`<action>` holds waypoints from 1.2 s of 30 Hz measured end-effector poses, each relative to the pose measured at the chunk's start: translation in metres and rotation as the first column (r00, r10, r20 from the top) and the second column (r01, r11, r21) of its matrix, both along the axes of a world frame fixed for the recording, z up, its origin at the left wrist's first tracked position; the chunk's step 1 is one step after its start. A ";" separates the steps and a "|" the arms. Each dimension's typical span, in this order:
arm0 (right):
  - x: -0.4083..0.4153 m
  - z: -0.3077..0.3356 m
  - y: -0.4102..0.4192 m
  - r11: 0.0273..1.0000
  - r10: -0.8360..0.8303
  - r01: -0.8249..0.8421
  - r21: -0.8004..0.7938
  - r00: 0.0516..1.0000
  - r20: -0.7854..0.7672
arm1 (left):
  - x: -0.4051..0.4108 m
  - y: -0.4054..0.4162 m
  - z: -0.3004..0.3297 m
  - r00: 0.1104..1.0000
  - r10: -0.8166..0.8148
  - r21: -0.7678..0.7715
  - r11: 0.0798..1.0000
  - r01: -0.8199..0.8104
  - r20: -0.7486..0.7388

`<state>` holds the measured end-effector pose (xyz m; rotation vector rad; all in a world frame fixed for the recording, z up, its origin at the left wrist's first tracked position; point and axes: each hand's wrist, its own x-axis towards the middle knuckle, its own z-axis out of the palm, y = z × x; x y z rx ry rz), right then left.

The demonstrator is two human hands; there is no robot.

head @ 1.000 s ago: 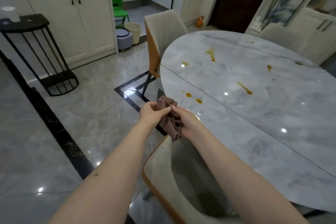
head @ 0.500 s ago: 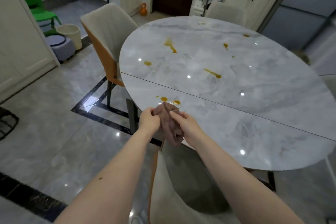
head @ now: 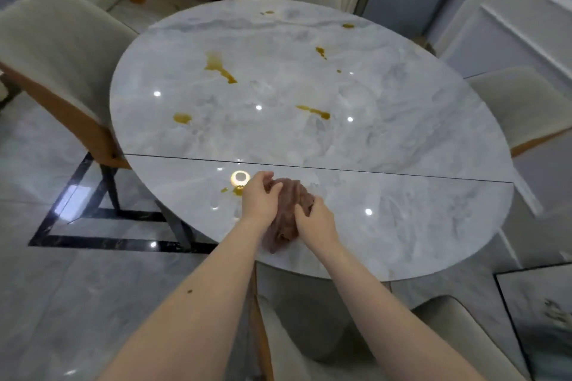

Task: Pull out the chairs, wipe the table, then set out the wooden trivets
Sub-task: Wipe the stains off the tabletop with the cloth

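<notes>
Both hands, the left hand (head: 259, 198) and right hand (head: 315, 221), are gripping a crumpled brown cloth (head: 289, 215) near the front edge of the round grey marble table (head: 387, 148), beside small amber stains (head: 235, 190).

Both arms extended forward; left hand (head: 259, 198) and right hand (head: 315, 220) fingers curled, gripping.

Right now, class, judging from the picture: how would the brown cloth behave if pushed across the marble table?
The brown cloth is bunched in soft folds between the left hand and the right hand, so it is probably floppy and light. On the glossy marble table it would likely slide easily, crumpling rather than rolling or tipping.
</notes>
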<state>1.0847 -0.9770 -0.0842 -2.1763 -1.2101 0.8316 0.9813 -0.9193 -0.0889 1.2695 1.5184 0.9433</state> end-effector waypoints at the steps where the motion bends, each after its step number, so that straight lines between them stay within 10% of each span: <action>1: -0.001 -0.008 0.001 0.996 0.062 -0.050 -0.069 0.978 0.199 | -0.003 0.005 -0.008 1.000 -0.019 0.011 1.000 0.019 -0.018; 3: -0.007 -0.022 0.002 0.991 0.130 -0.116 -0.059 0.870 0.475 | -0.015 0.012 -0.021 0.998 -0.038 0.055 0.998 0.041 -0.041; 8: -0.037 -0.054 0.023 0.951 0.246 -0.308 0.028 0.808 0.535 | -0.085 0.037 -0.049 0.921 -0.090 0.185 0.968 0.170 -0.379; 15: -0.074 -0.081 0.067 0.983 0.068 0.035 -0.180 0.842 0.536 | -0.147 0.071 -0.081 0.706 -0.071 0.259 0.901 0.349 -0.704; 30: -0.125 -0.086 0.082 0.911 0.403 -0.382 -0.154 0.753 0.519 | -0.171 0.083 -0.103 0.742 -0.081 0.231 0.923 0.308 -0.666; 36: -0.079 -0.085 0.105 0.973 0.221 -0.140 -0.184 0.800 0.557 | -0.171 0.083 -0.103 0.751 -0.077 0.240 0.922 0.304 -0.656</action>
